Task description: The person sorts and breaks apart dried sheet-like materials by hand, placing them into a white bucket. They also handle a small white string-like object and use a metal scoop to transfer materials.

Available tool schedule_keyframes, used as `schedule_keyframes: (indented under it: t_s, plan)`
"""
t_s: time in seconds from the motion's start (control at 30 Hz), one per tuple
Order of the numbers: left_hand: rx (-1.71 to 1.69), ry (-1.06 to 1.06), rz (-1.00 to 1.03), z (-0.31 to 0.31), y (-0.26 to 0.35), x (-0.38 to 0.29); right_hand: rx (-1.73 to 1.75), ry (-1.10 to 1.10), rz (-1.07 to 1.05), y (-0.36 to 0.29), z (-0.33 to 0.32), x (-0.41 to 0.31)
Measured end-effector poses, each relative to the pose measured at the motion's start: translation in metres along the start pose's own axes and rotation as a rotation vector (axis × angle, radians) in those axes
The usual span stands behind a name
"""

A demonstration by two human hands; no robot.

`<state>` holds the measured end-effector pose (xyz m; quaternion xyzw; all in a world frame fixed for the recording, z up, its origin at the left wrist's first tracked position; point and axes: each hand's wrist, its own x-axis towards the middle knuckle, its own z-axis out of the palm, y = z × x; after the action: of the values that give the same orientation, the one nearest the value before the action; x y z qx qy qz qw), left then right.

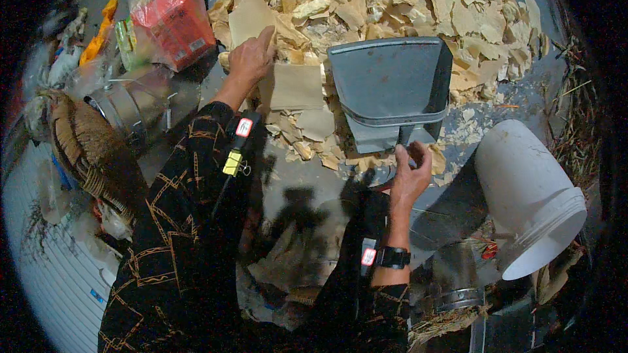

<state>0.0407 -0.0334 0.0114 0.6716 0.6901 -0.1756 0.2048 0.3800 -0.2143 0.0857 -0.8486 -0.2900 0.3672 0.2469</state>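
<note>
A broad heap of broken, pale tan sheet pieces (pixel 466 19) covers the floor at the top of the view. My left hand (pixel 250 59) rests at the heap's left side, on the edge of a flat tan piece (pixel 250 17), with the thumb side hidden from sight. At the end of the handle of a grey dustpan (pixel 392 78), my right hand (pixel 413 171) has its fingers curled near the grip; how firmly they close on it is hard to see. The dustpan stands against the heap, its wide side towards the top. A squarish flat piece (pixel 297 87) lies between my left hand and the dustpan.
A white plastic bucket (pixel 520 196) lies tipped on its side at the right. Upper left holds a red package in clear plastic (pixel 171 19). A woven brown basket (pixel 93 152) sits at the left. Dry plant stalks (pixel 571 103) line the right edge.
</note>
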Motion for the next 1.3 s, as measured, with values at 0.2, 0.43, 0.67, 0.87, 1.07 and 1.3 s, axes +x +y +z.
schedule_keyframes:
  t_s: [0.2, 0.43, 0.67, 0.87, 1.07, 1.3]
  plan:
    - [-0.082, 0.486, 0.167, -0.060, -0.011, -0.025, -0.150, 0.001, -0.120, -0.019, 0.001, 0.039]
    - [-0.686, 0.345, 0.040, -0.130, 0.001, -0.110, 0.062, -0.084, 0.072, -0.013, 0.007, 0.060]
    - [-0.850, -0.103, -0.044, -0.054, -0.024, -0.091, 0.161, -0.084, 0.031, -0.011, -0.007, 0.030]
    - [-0.731, 0.002, -0.049, 0.036, -0.028, -0.055, 0.418, -0.166, 0.196, -0.021, -0.015, -0.029]
    - [-0.727, -0.015, -0.139, 0.040, -0.025, -0.053, 0.564, -0.201, 0.357, -0.013, -0.013, -0.102]
    - [-0.763, 0.011, 0.010, -0.043, 0.008, -0.055, 0.748, -0.308, 0.370, 0.001, 0.007, -0.105]
